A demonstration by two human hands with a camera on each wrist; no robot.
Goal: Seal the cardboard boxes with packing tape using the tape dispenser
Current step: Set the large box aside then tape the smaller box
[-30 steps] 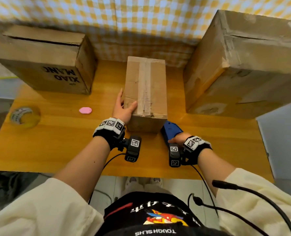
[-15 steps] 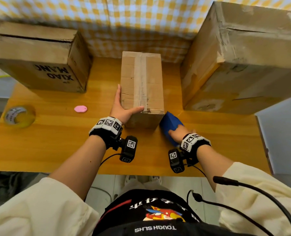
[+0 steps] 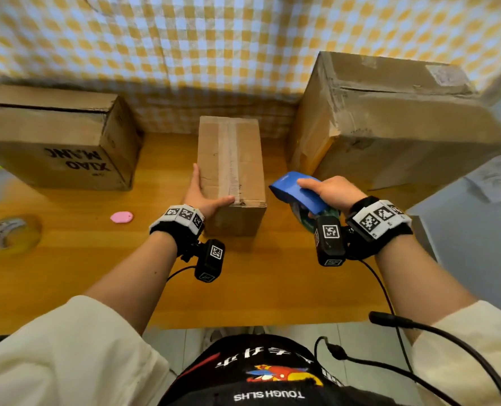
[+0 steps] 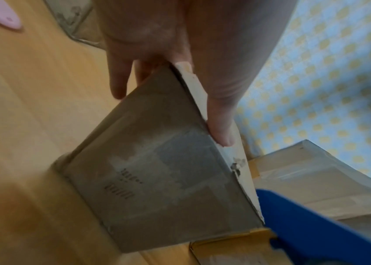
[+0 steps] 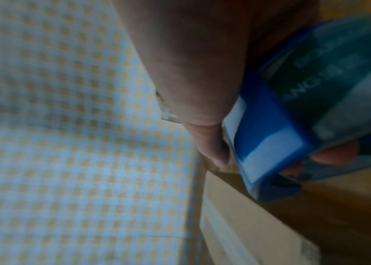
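Cardboard box, the narrow middle one, sits on the wooden surface between two bigger boxes, with a strip of tape already running down the seam on its top. My left hand is on its near left corner: fingers laid straight along the left side, thumb stretched across the top edge, so it's more bracing than gripping.

My right hand has the blue tape dispenser, fingers wrapped around it and index finger lying along the top. It's up off the surface just to the right of the box, nose pointing toward the box but not touching it. The right wrist view is pretty blurry, but you can see the roll inside the blue housing and my fingertips curled under it.

Other stuff around: big box on the left with printed lettering, bigger beat-up box on the right, a spare tape roll near the left edge, and a small pink thing lying on the surface left of my wrist. Yellow checked cloth hangs behind everything.
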